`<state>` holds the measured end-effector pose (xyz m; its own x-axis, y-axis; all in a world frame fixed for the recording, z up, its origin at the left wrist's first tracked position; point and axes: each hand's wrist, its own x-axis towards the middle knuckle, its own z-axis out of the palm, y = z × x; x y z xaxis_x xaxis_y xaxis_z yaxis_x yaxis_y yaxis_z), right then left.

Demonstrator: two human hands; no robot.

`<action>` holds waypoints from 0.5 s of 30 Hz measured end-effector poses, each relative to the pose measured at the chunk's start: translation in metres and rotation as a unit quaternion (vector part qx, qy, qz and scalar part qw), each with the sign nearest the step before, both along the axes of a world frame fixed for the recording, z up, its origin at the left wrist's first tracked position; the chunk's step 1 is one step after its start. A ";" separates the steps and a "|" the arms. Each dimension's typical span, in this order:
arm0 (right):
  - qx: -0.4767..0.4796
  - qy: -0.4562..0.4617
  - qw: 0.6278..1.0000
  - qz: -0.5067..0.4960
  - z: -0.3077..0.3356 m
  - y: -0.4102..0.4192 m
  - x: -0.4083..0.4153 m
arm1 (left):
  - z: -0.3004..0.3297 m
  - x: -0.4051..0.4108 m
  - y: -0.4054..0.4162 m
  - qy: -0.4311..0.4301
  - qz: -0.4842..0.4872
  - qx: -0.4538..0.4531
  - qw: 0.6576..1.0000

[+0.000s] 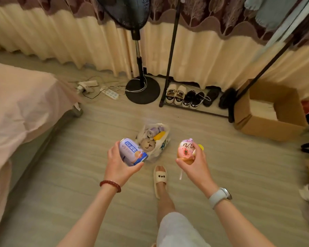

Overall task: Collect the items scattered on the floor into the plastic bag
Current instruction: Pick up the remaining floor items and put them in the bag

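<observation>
A clear plastic bag (164, 143) lies open on the floor in front of me, holding a round brown plush face, a yellow item and some purple things. My left hand (119, 164) grips a blue and white can (132, 152) on its side, just left of the bag's mouth. My right hand (193, 162) holds a small pink and white plush toy (185, 148) with a white tag hanging below, to the right of the bag.
A bed with a pink sheet (20, 111) fills the left. Behind the bag stand a fan base (142, 90), power strips with cables (111, 93), a shoe rack (193, 98) and an open cardboard box (268, 113). My slippered foot (160, 180) is near the bag.
</observation>
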<state>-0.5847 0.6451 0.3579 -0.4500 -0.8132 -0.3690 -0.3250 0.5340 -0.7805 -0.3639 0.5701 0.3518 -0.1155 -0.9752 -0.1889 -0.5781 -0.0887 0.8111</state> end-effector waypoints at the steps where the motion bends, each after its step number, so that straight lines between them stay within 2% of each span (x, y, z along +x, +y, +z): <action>1: 0.012 -0.004 1.000 0.002 -0.010 -0.028 -0.007 | -0.008 -0.008 -0.024 -0.006 0.005 0.014 1.000; 8: 0.108 -0.023 0.993 0.037 -0.112 -0.197 -0.049 | -0.102 -0.057 -0.178 -0.050 -0.022 0.113 0.992; 15: 0.227 -0.093 0.969 -0.026 -0.287 -0.280 -0.051 | -0.268 -0.070 -0.253 -0.082 -0.124 0.191 0.970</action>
<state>-0.6360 0.3648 0.0707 -0.3779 -0.5254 -0.7624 -0.1649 0.8484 -0.5030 -0.4342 0.3175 0.0836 -0.2748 -0.7764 -0.5672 -0.7391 -0.2067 0.6411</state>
